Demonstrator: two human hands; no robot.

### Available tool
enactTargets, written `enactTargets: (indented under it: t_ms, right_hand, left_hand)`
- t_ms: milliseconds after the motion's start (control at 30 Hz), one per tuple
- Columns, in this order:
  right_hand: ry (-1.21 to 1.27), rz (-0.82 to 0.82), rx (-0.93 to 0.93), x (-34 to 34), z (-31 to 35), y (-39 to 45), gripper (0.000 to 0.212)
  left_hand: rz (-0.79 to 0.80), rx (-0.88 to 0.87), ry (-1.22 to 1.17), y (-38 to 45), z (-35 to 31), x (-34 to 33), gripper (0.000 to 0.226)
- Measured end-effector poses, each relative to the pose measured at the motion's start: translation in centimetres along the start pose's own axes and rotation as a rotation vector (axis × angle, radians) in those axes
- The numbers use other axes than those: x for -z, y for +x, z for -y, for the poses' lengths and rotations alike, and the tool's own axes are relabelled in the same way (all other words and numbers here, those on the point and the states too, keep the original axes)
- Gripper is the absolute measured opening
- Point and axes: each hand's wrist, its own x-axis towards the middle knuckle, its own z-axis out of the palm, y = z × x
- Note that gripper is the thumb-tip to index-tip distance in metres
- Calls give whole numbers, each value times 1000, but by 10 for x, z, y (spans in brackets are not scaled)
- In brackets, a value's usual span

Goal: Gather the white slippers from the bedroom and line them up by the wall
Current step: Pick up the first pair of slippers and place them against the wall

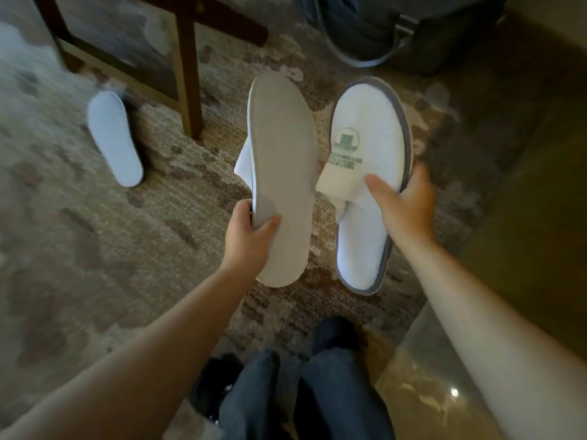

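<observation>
My left hand (251,233) grips a white slipper (281,154) by its heel end, turned so its pale grey sole faces me. My right hand (403,198) holds a second white slipper (368,128) upright, its toe strap with a green logo facing up and a grey rim around the sole. Both slippers hang above the carpet, side by side and a little apart. A third white slipper (114,138) lies sole up on the carpet at the left, beside a wooden furniture leg.
A dark wooden frame with legs (187,74) stands at the upper left. A dark bag with grey straps (374,33) sits at the top right. The patterned carpet (95,249) gives way to a glossy floor (422,376) at the lower right. My legs and feet show below.
</observation>
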Motion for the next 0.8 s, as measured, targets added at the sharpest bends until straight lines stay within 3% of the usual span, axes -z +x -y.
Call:
enactTargets:
  t_ms: [233, 333, 400, 600, 800]
  right_hand:
    - [131, -38, 27, 108, 198, -57, 32]
    - [188, -117, 75, 149, 264, -87, 40]
    - [221, -175, 116, 175, 299, -111, 34]
    - [256, -399, 185, 242, 354, -198, 26]
    - [291, -740, 140, 303, 349, -312, 26]
  left_hand:
    - [-30, -86, -73, -104, -171, 102, 21]
    - [-20, -107, -128, -146, -228, 132, 13]
    - [10, -128, -168, -172, -257, 146, 13]
    - [170, -285, -197, -244, -307, 183, 20]
    - [422, -457, -65, -326, -321, 194, 22]
